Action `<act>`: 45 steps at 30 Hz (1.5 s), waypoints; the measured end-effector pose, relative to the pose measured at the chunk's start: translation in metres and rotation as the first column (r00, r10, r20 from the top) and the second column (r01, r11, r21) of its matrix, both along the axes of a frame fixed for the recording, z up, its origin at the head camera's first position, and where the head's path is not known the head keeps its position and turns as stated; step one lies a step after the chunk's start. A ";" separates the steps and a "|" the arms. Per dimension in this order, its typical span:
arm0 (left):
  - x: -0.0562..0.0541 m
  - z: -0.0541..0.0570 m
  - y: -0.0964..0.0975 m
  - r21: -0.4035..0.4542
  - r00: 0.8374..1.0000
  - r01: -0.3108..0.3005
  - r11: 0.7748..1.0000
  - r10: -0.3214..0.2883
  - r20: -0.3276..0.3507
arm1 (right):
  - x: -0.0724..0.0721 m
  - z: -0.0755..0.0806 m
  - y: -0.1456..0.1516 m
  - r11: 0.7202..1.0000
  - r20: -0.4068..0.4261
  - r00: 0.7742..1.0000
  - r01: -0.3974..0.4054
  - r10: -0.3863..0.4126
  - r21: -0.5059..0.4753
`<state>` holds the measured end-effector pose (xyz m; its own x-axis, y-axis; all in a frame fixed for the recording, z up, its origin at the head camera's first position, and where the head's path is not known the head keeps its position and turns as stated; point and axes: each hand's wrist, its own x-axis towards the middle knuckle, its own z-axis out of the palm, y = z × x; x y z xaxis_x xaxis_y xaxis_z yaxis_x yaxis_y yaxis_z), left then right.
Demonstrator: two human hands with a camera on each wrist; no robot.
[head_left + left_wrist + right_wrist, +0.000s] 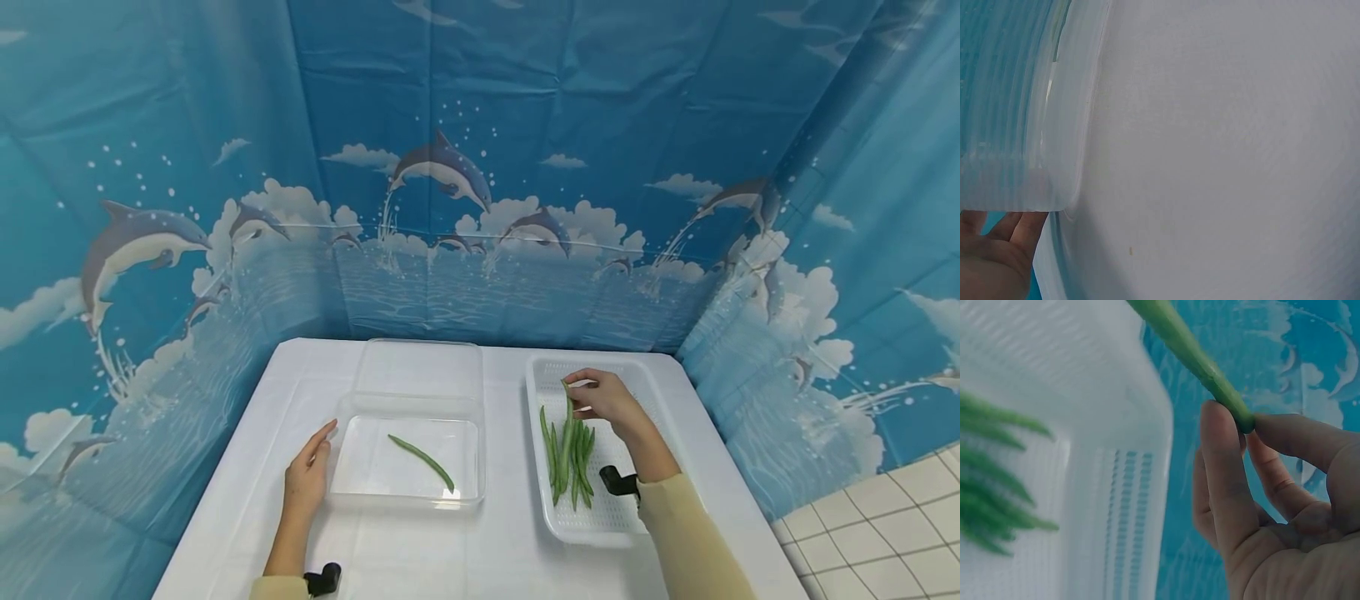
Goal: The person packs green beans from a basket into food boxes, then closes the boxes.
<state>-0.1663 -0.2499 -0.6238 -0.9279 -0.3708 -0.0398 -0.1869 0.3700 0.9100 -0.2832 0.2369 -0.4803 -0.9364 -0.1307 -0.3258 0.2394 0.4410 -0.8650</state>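
Note:
Between thumb and fingertips, my right hand (606, 398) pinches one end of a green bean (1200, 365), which hangs over the white basket (551, 521). Below it, several more green beans (581, 458) lie together in that basket. My left hand (306, 479) rests at the left side of a clear plastic container (408, 502), its fingers extended with fingertips right at the wall. One single green bean (422, 461) lies slantwise inside the container. In the left wrist view, the fingers (1027, 232) show beside the container's corner.
Behind the container lies its clear lid (420, 367), at the back of the white table (510, 575). A blue curtain (480, 275) printed with dolphins hangs around the back and sides. White tiles (877, 521) show at the lower right.

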 end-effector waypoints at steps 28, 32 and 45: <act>0.005 -0.003 0.000 -0.002 1.000 -0.003 1.000 0.003 0.016 | 0.000 -0.036 -0.213 0.990 -0.171 0.975 -0.141 0.141 0.009; 0.005 -0.001 -0.001 -0.003 1.000 -0.004 1.000 0.004 0.026 | 0.004 -0.046 -0.236 0.968 -0.191 0.957 -0.190 0.220 0.162; -0.001 0.001 0.000 -0.002 1.000 -0.004 1.000 0.004 0.009 | 0.002 -0.066 -0.277 0.811 -0.117 0.890 -0.339 0.441 0.477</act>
